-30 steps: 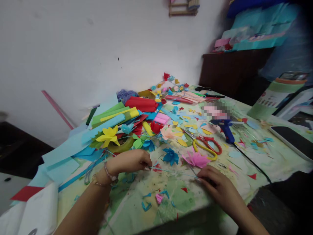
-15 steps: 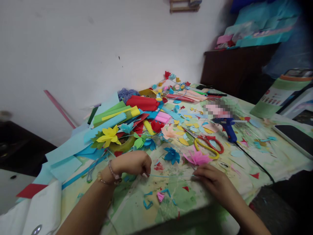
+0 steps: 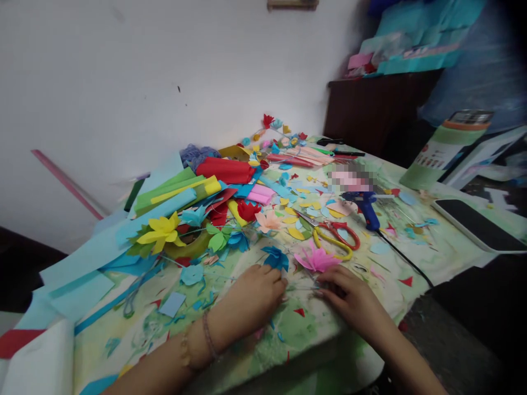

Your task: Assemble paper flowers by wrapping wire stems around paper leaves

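Observation:
My left hand [image 3: 257,296] rests on the table near its front edge with the fingers curled, pinching a thin wire [image 3: 300,287]. My right hand [image 3: 349,299] lies close beside it, fingers closed on the other end of the same wire. Just beyond the fingertips lie a blue paper flower [image 3: 275,258] and a pink paper flower [image 3: 316,260]. The short stretch of wire between the hands is faint and hard to follow.
Red-and-yellow scissors [image 3: 335,238] and a blue glue gun [image 3: 366,206] with a black cord lie right of centre. Rolled and flat coloured paper [image 3: 185,192], a yellow flower [image 3: 162,231] and scraps crowd the left and back. A dark phone [image 3: 477,224] lies at right.
My left hand has slid right along the wire until it almost meets my right hand. The view has shifted to the right and slightly up.

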Demonstrator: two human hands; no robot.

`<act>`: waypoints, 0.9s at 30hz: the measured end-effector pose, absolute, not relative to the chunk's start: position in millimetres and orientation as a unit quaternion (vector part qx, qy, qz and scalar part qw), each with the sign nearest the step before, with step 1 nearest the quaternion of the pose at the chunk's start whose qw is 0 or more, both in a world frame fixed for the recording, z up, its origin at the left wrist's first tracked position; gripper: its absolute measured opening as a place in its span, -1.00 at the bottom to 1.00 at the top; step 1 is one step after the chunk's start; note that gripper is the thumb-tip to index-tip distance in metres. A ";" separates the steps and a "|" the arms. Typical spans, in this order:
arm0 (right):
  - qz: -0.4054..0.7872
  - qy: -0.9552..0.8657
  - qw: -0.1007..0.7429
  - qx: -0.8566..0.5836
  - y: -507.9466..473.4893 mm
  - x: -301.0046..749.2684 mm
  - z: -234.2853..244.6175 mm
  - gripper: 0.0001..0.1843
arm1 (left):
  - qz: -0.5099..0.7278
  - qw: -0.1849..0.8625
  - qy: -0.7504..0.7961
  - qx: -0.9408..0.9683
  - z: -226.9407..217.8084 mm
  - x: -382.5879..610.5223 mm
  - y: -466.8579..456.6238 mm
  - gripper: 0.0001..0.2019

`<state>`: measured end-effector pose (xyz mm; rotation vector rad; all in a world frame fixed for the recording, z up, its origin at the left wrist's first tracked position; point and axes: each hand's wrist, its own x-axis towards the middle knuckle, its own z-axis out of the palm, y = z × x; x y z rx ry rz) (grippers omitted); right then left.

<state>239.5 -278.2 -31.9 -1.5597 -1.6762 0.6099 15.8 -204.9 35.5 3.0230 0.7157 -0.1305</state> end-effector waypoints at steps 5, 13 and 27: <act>0.235 -0.657 0.372 -0.612 -278.9 241.3 -33.4 -0.87 | -0.017 -0.035 0.209 0.977 9.9 24.8 -205.3 -0.83; 0.247 -0.664 0.385 -0.592 -280.4 241.8 -26.9 -0.78 | 0.018 -0.052 0.188 0.981 -3.7 20.6 -196.8 -0.79; 0.247 -0.659 0.390 -0.594 -279.1 240.1 -28.2 -0.79 | 0.010 -0.094 0.113 0.989 0.6 20.9 -199.2 -0.88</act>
